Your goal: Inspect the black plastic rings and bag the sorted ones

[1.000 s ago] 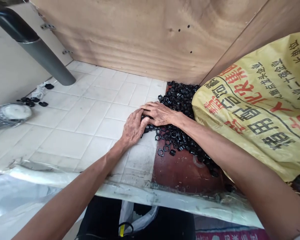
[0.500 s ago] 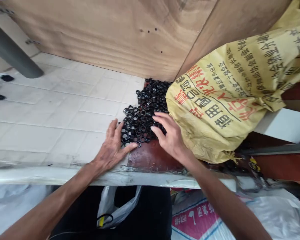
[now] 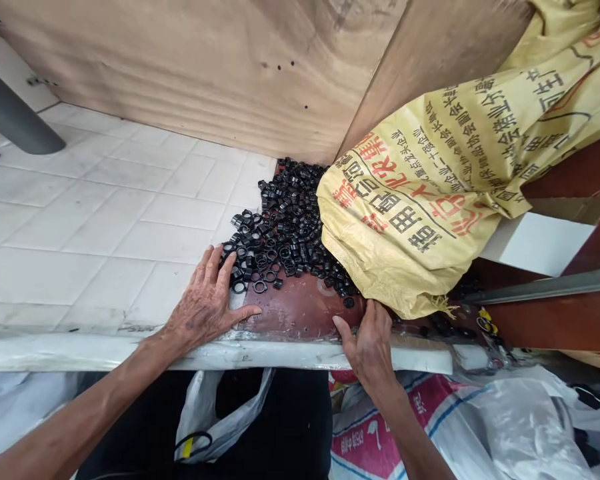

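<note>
A heap of small black plastic rings [image 3: 290,227] lies on the work surface, spread across white tile and a dark red patch [image 3: 295,310]. My left hand [image 3: 203,303] rests flat at the heap's left edge, fingers spread and fingertips against the outer rings. On the right, my right hand [image 3: 370,340] is at the near edge of the dark red patch, thumb apart from the fingers, with nothing visible in it. Its fingertips are by the lower edge of a yellow woven sack [image 3: 400,207], close to a few loose rings. The sack covers the heap's right side.
Behind the heap stands a wooden panel [image 3: 205,80]. A grey pipe [image 3: 20,113] rises at the left. To the right are a white box flap [image 3: 547,243] and a metal rail [image 3: 550,290]. A white plastic bag [image 3: 200,413] hangs below the front edge.
My right hand has moved from the heap toward the near edge, below the sack. More dark red surface shows in front of the rings. My left hand stays at the left edge.
</note>
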{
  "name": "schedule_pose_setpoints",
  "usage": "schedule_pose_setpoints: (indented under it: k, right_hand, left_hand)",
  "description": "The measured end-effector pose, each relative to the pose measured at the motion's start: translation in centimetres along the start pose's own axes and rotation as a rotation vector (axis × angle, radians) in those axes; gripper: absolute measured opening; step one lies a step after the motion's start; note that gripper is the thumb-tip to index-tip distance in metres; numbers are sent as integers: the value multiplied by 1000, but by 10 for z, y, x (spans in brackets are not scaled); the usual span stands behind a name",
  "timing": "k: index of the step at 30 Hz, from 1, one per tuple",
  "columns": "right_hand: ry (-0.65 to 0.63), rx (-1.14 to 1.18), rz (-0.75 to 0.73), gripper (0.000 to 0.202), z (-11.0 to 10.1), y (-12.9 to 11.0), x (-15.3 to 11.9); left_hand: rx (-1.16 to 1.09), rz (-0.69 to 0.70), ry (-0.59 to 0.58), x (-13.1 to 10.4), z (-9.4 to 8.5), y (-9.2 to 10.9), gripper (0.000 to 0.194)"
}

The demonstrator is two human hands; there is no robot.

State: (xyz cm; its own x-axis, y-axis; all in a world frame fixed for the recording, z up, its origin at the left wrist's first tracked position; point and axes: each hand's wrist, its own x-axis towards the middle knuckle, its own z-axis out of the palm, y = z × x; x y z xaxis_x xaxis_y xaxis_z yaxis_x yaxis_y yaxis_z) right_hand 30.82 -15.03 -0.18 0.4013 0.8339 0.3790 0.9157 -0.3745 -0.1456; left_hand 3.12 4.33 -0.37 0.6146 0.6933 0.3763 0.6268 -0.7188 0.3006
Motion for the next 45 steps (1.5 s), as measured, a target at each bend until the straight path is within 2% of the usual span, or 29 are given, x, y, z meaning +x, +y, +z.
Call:
schedule_pose_setpoints:
  k: [4,12,15,17,20,23,24,26,28,30,34,37,40,43,45]
  right_hand:
    - [-73,3,-17,85,11,-17,21]
    - [-52,145,-52,73,39,-77,43]
    - [-81,178,-74,72,44,-99,50]
    - [-78,192,-76,71,43,-105,53]
    - [5,279,-100,63,28,-103,52]
    - [83,526,-242,42,3,-96,44]
    - [56,618,-317,36,-5,-96,40]
    - [-94,728,-479,31,-14,-101,32]
    - [-293,724,-620,27,-14,-110,26]
    - [-410,676,-687,22,-6,-119,26]
    - [-373,624,-624,22,15,-119,44]
    - [-346,651,-624,19,25,-111,69]
    - [-321,764,-634,12,30,-106,90]
    - [-322,901,-538,6,30,-105,97]
    - [-376,1004,-448,8,26,-107,96]
  left_hand:
    - [22,-4,-18,-2,1,-1,112]
    - [51,-9,-78,-3,-1,1,111]
    - [34,2,-68,-4,-3,3,108]
    - [15,-2,-67,-5,-3,3,108]
    - [-36,2,-53,-6,-5,0,109]
    - [-103,37,-28,-5,-10,-5,106]
    - [-123,50,-20,-5,-13,-5,103]
    - [-150,70,-2,-6,-20,-5,92]
    - [-170,62,20,-10,-28,-1,76]
    - [-201,21,39,-19,-35,6,57]
    - [-329,-30,-55,-37,-41,21,24]
    - [-353,-46,-111,-37,-34,29,25]
    - [-308,-81,-82,-29,-22,31,22]
    - [-284,-71,-82,-24,-17,33,13]
    - [-292,-70,-85,-25,-17,35,14]
